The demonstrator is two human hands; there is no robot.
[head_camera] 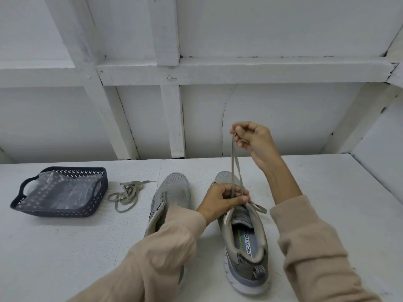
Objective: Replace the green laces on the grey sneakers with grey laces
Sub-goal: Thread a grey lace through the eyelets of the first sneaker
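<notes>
We lace a grey mesh sneaker (244, 243).
Our right hand (253, 138) pinches its flat grey lace (234, 166) aloft, left hand (222, 198) grips it low; white tabletop (338, 182) open rightward.

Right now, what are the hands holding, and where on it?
Both hold the grey lace of the sneaker: the right hand pinches its strands up high, the left hand grips them down at the sneaker.

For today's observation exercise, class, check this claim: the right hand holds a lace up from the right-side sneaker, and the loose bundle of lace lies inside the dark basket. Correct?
One error. The head view shows the loose bundle of lace on the table beside the dark basket, not inside it. The right hand does hold a lace up from that sneaker.
</notes>
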